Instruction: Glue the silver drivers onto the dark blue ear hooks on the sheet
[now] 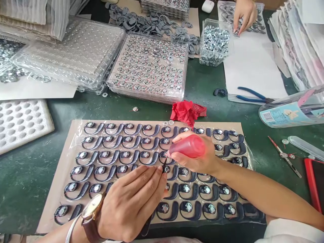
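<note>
My right hand (199, 157) is closed round a red squeeze bottle (188, 146), whose tip points left and down at the sheet. My left hand (133, 202), with a brown-strapped watch on the wrist, pinches a thin dark tool (164, 164) whose tip rests at one small part near the bottle's nozzle. Both hands hover over a cardboard sheet (59, 179) covered in clear film, carrying rows of dark hook-shaped pieces with round metal discs (106, 140).
Clear trays of metal discs (152, 67) and empty stacked trays (73, 50) lie behind. A red cloth (187, 111), blue pliers (250, 95), a clear box of washers (214, 44), a white foam tray (22, 121), tweezers (285, 156). Another person's hand (244, 15) works top right.
</note>
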`<state>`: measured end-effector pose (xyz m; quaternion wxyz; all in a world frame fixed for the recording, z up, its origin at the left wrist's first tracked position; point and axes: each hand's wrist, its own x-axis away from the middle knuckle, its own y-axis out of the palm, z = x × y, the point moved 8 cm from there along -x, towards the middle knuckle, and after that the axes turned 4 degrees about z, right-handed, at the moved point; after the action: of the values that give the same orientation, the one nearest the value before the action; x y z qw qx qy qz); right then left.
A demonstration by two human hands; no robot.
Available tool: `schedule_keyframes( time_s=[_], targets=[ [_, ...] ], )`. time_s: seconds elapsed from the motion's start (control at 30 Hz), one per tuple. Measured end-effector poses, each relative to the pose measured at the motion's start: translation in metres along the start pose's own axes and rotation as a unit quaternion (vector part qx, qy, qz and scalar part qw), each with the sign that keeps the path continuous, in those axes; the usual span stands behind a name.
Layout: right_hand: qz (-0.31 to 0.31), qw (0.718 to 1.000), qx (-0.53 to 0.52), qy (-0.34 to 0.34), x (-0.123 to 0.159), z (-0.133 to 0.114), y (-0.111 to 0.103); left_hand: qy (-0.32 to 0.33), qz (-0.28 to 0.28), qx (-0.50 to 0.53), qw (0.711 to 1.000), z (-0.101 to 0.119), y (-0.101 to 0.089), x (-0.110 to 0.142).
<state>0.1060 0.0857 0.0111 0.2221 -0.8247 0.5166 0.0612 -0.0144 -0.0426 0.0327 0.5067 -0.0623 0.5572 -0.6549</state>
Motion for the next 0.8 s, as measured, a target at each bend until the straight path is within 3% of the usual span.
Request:
schedule_keyframes(
  time_s=[0.8],
  targets=[
    [0.050, 0.999, 0.017, -0.002, -0.0016, 0.0004, -0.0066, 0.001, -0.007, -0.006, 1.000, 0.0001, -0.0042, -0.0059]
  ],
)
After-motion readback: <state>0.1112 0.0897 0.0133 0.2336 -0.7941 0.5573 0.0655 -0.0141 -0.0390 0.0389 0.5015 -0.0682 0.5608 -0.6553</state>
